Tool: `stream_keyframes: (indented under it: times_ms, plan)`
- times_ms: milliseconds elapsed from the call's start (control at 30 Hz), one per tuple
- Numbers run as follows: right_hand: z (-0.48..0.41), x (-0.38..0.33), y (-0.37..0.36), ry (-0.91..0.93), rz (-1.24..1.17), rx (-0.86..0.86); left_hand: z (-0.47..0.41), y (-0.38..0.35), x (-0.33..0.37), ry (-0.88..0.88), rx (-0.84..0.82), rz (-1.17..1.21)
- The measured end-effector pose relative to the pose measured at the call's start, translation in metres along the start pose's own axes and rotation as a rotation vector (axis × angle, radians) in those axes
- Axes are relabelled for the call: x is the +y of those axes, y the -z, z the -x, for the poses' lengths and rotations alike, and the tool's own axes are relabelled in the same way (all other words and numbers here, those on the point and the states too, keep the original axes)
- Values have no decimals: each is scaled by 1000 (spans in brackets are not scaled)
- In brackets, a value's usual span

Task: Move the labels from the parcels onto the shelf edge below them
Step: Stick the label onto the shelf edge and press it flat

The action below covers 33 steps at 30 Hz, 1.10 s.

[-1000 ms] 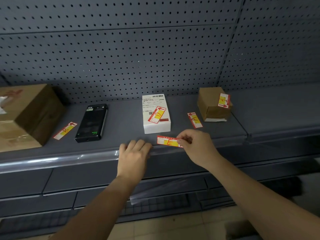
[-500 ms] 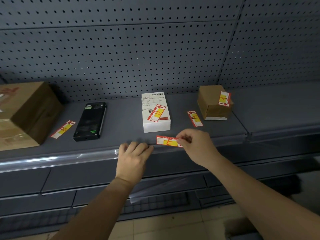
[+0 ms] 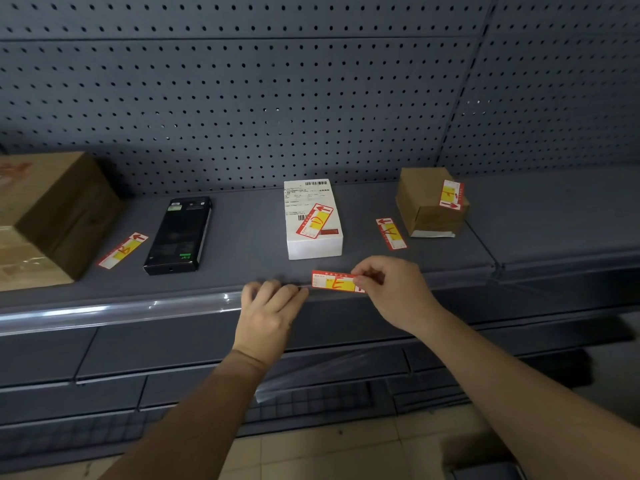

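Note:
My right hand [image 3: 394,289] pinches the right end of a red-and-yellow label [image 3: 333,282] marked with a red letter, holding it flat along the shelf edge [image 3: 138,310] just in front of the white parcel [image 3: 312,220]. My left hand [image 3: 268,308] rests on the clear plastic strip of that edge, fingertips curled over its top, just left of the label. The white parcel carries another label [image 3: 314,220] on its top. A small brown parcel [image 3: 431,202] at the right has a label [image 3: 451,194] stuck on its corner.
Two loose labels lie on the shelf, one [image 3: 391,233] beside the small brown parcel and one [image 3: 122,250] by the large brown box [image 3: 52,216] at the left. A black handheld device [image 3: 178,235] lies between them. Pegboard [image 3: 311,98] backs the shelf.
Both hands stay almost where they were. The held label has sunk slightly closer to the shelf edge strip.

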State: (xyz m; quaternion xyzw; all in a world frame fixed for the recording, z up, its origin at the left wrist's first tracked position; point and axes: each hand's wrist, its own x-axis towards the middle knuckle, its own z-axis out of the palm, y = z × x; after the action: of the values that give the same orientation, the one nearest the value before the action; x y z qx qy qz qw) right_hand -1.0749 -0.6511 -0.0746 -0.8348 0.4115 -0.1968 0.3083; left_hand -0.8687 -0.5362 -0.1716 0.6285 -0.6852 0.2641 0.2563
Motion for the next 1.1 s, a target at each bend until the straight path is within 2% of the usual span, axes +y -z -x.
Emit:
stream_keyframes:
  times_ms: [300, 633, 833, 1100]
  plan:
    - [-13, -12, -12, 186, 165, -19, -11, 14, 3, 102, -78, 162]
    - [-7, -12, -25, 311, 336, -11, -15, 32, -7, 170, -245, 269]
    - [-4, -7, -28, 298, 340, 25, -20, 37, -4, 203, -303, 263]
    - [5, -10, -11, 163, 237, 119, -47, 62, 15, 292, -320, 179]
